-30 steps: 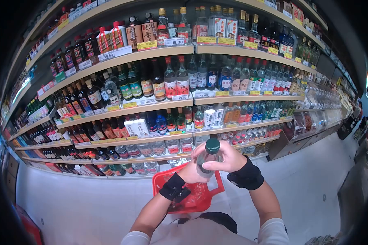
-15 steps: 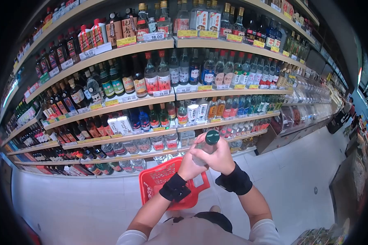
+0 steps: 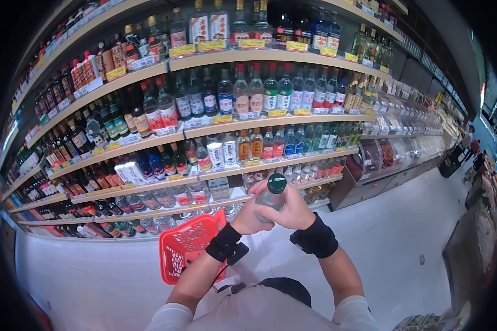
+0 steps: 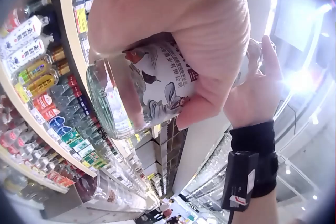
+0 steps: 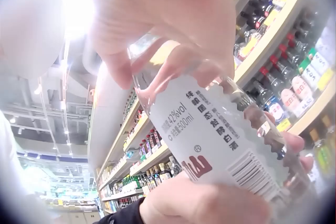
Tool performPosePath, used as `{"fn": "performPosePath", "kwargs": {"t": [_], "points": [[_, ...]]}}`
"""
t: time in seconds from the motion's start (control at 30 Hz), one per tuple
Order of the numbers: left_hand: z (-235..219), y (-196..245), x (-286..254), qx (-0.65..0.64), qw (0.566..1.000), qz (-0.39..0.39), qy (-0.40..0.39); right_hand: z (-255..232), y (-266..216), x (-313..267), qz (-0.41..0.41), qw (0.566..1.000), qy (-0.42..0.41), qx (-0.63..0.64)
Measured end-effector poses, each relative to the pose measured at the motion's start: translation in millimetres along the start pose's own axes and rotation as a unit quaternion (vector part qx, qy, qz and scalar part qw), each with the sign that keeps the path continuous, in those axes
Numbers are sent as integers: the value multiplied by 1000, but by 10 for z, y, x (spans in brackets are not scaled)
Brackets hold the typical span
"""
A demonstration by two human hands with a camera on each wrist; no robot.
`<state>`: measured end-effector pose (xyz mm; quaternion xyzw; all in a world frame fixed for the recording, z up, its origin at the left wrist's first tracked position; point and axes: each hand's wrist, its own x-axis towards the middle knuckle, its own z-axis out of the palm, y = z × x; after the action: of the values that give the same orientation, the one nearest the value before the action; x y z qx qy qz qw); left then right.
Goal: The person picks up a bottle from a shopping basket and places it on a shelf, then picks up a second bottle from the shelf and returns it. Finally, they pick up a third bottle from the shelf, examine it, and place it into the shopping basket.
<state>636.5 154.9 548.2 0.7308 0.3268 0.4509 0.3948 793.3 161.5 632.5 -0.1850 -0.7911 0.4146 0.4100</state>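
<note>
A clear glass bottle (image 3: 271, 198) with a dark green cap is held in both hands before the body. Its lower part is gripped by my left hand (image 3: 249, 219), fingers curled round the glass. Nearer the cap, my right hand (image 3: 294, 209) grips the other side. The left wrist view shows the bottle's thick base (image 4: 107, 100) and a printed label with leaves, the left hand (image 4: 173, 19) wrapped over it. In the right wrist view the white label (image 5: 210, 129) with a barcode faces the camera, between the right hand (image 5: 168, 19) above and the left hand (image 5: 194, 203) below.
A red basket (image 3: 174, 243) stands on the floor at the lower left, near the shelves. Long curved shelves (image 3: 226, 127) full of bottles and price tags span the front. Transparent bins (image 3: 381, 157) line the right, with people (image 3: 469, 143) far off and a counter (image 3: 475, 237) at right.
The head view has turned right, so the shelves and basket sit further left. Both hands still hold the bottle, which is slightly lower and further left in view.
</note>
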Motion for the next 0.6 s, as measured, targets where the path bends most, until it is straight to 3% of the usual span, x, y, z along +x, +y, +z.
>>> {"fn": "performPosePath", "kwargs": {"t": [0.23, 0.37, 0.53, 0.6], "points": [[646, -89, 423, -3, 995, -31, -91, -649, -9, -403, 32, 995, 82, -50], [862, -183, 616, -9, 995, -8, -98, -894, 94, -575, 35, 990, 120, -63], [1113, -371, 706, -118, 984, -97, -95, -1303, 552, -702, 74, 969, 232, 31], [1178, -443, 798, -124, 984, -83, -99, -1480, 594, -685, 97, 951, 263, 128]]}}
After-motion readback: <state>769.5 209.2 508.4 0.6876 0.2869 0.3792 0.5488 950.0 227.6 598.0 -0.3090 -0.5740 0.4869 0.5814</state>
